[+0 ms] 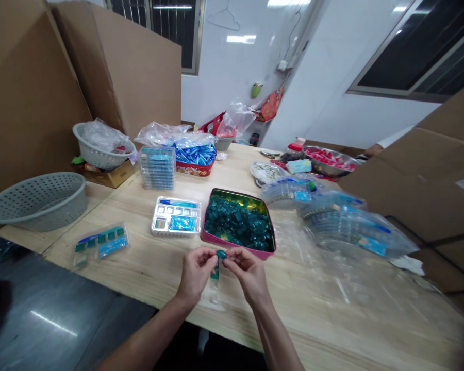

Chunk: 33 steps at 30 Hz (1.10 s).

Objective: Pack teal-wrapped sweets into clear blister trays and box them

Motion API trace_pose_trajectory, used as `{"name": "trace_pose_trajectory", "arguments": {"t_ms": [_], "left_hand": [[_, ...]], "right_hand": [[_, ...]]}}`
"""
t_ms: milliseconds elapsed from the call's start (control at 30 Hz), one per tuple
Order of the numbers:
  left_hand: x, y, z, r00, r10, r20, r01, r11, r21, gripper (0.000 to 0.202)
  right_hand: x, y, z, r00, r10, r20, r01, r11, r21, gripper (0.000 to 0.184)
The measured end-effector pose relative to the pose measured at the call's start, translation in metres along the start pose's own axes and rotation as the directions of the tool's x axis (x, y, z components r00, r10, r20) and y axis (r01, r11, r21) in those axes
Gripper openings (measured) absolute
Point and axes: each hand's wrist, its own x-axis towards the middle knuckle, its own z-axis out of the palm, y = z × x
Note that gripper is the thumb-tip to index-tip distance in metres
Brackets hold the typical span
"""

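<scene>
Your left hand [195, 270] and right hand [250, 270] pinch a teal piece [221, 254] at lower centre; the lower-left tray [94, 249] already shows a teal row [101, 238], the mid-frame tray [176, 233] none.

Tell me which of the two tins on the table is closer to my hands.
The pink tin of teal pieces, just beyond your left hand and right hand. The red tin of blue sticks stands farther back, leftward.
</scene>
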Motion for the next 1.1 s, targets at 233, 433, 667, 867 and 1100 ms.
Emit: {"name": "trace_pose_trajectory", "arguments": {"t_ms": [233,433,667,867,1100], "left_hand": [[-0.008,0.004,-0.001,0.984,-0.174,0.045,0.180,0.950,-0.255,0.020],[-0.009,0.003,-0.004,0.964,-0.232,0.132,0.265,0.901,-0.345,0.025],[-0.005,-0.004,-0.015,0.952,-0.188,0.243,0.242,0.946,-0.214,0.017],[-0.004,-0.003,-0.022,0.942,-0.115,0.316,0.159,0.980,-0.116,0.018],[-0.004,0.002,-0.021,0.912,-0.178,0.370,0.210,0.976,-0.048,0.018]], "right_hand": [[-0.016,0.010,0.010,0.987,-0.147,-0.068,0.141,0.986,-0.092,0.017],[-0.022,0.008,0.013,0.979,-0.196,-0.053,0.190,0.977,-0.099,0.011],[-0.024,0.008,0.002,0.990,0.103,0.095,-0.110,0.991,0.070,0.020],[-0.022,0.009,-0.002,0.946,0.275,0.172,-0.297,0.947,0.124,0.026],[-0.024,0.006,0.000,0.916,0.313,0.249,-0.371,0.899,0.233,0.025]]}}
